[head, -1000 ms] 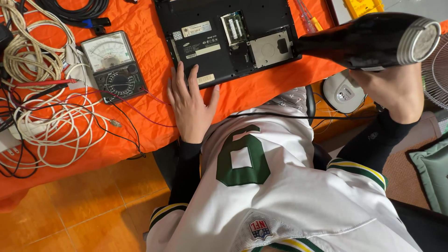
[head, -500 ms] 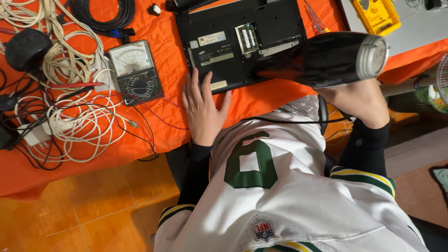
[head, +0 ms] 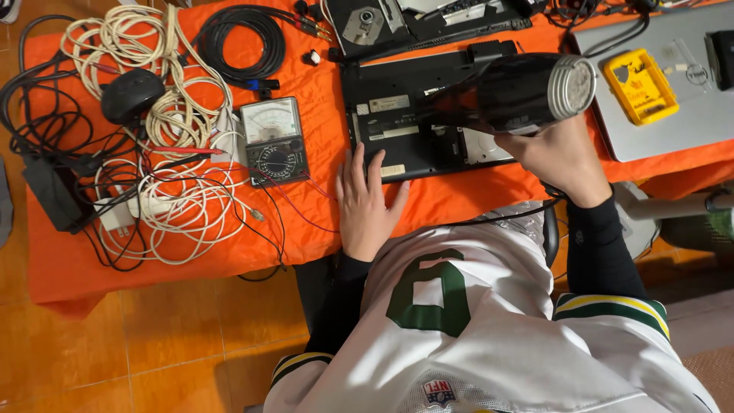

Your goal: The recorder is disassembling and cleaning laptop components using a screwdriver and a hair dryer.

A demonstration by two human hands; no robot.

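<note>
Black hair dryer (head: 508,92), a glossy barrel with a ribbed grey rear grille, hangs level just above the right half of the upturned black laptop base (head: 405,115), nozzle toward the opened bay. Right hand (head: 552,157) is closed around the dryer's handle from below. Left hand (head: 365,200) lies flat and open, fingers spread, on the orange tablecloth (head: 306,222) with fingertips touching the base's near edge, steadying it.

Assessment: the underside cover is already off and a square bay stands exposed; refitting is not yet done, and whether the dryer is running cannot be told.

An analogue multimeter (head: 274,140) with red and black leads lies left of the base. Coiled white cables (head: 172,191) lie beyond it. A yellow case (head: 639,86) rests on a silver laptop lid (head: 688,122) to the right.
</note>
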